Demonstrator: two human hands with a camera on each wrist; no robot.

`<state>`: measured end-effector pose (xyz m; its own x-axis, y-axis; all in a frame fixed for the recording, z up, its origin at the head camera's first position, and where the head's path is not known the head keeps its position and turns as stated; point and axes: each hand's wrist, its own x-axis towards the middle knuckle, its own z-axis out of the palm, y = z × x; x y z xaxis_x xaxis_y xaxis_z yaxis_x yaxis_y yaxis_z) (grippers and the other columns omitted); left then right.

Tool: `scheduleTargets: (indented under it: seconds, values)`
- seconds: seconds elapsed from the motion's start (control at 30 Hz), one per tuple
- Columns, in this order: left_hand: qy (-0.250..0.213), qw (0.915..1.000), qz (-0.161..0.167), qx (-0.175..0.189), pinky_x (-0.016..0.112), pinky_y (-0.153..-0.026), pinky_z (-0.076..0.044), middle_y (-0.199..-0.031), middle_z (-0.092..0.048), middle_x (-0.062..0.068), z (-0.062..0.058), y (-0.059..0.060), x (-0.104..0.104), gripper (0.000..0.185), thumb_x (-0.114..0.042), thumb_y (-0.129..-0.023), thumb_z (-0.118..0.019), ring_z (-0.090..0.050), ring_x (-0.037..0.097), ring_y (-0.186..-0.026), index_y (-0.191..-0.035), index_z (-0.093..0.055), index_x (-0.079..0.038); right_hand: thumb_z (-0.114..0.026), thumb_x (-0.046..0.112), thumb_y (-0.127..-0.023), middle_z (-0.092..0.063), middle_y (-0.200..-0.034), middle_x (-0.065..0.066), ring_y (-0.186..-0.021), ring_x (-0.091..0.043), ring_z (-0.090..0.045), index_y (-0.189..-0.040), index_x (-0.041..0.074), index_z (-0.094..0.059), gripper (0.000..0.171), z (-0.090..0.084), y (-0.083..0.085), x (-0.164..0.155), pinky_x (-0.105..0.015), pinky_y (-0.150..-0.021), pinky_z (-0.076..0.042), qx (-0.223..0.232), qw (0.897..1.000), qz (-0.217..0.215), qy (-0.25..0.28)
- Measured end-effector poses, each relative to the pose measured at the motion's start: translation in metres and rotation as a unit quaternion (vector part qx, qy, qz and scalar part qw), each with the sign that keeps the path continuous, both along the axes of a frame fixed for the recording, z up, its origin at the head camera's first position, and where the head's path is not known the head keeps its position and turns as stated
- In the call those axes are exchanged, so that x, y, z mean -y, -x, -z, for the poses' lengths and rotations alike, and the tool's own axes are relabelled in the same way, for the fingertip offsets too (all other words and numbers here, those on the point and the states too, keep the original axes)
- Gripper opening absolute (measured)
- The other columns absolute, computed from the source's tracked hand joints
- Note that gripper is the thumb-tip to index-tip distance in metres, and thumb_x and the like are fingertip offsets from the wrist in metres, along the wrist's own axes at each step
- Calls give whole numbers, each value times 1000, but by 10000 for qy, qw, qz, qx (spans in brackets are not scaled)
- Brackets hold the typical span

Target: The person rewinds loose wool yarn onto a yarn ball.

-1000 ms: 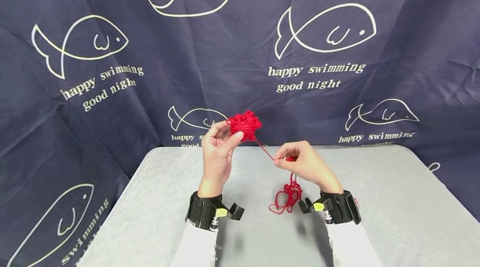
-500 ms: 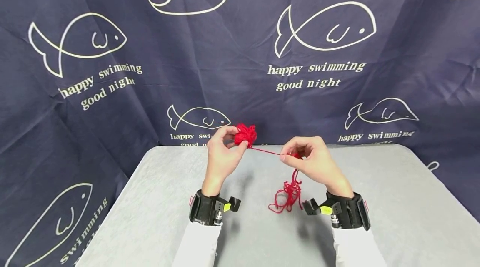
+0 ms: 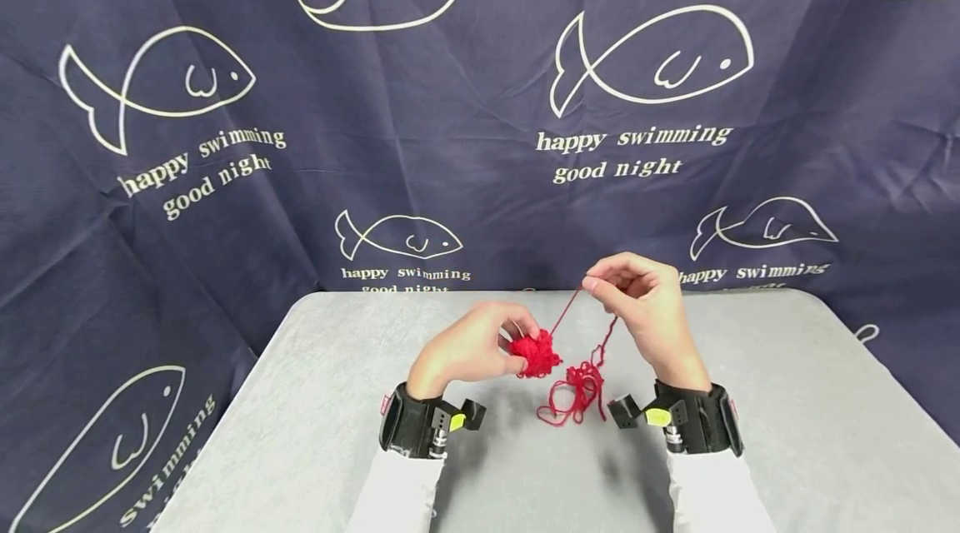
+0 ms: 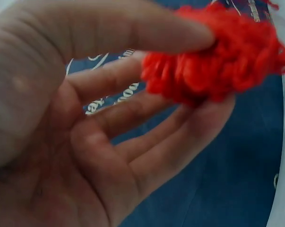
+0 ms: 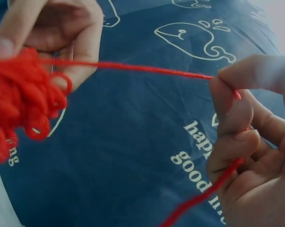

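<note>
Red yarn part wound into a small ball, with a loose tangle left on the table.

Near the lower centre of the head view, one loose yarn tangle lies on the grey table; it looks like the part not yet wound. Just above it, the left hand pinches one small yarn ball between thumb and fingertips, low over the table. One taut strand runs up to the right hand, whose thumb and forefinger are clamped on it. Behind hangs one navy fish-print cloth. Two hands, two black wrist mounts.
</note>
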<state>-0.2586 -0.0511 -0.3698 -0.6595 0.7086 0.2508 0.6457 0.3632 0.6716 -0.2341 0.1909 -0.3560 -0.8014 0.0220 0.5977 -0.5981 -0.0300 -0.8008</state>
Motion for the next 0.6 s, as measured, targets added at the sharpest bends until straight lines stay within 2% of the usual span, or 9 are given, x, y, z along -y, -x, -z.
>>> scheduleTargets:
  seconds: [0.17, 0.33, 0.47, 0.6]
  values:
    - [-267, 9955, 843, 342, 24, -80, -58, -94, -69, -6, -6, -7, -3, 27, 8, -78, -76, -66, 6, -87, -99, -71, -9, -74, -7, -87, -69, -75, -8, -58, -12, -52, -94, -12, -69, 10, 5, 7, -1, -21, -50, -43, 176, 9991, 206, 336]
    - [-991, 9838, 1425, 451, 31, -84, -59, -97, -69, 1, -11, -12, -2, 28, 10, -79, -74, -64, 9, -91, -103, -69, -5, -75, -7, -86, -68, -74, -7, -57, -12, -50, -93, -11, -70, 10, 13, 17, -2, -21, -50, -42, 369, 9986, 208, 319]
    - [-1748, 9710, 1571, 449, 38, -82, -60, -99, -67, 10, -13, -14, 1, 27, 9, -80, -75, -65, 17, -91, -103, -67, -1, -78, 0, -86, -69, -75, -2, -58, -12, -49, -93, -7, -72, 11, 20, 22, -3, -21, -50, -41, 647, 9978, 166, -6]
    - [-2547, 9570, 1332, 392, 42, -82, -60, -103, -65, 16, -15, -13, 2, 27, 11, -79, -76, -65, 20, -94, -104, -66, 4, -78, 5, -88, -69, -76, 0, -62, -12, -52, -95, -6, -72, 14, 24, 25, -4, -22, -53, -44, 939, 9944, 83, -487]
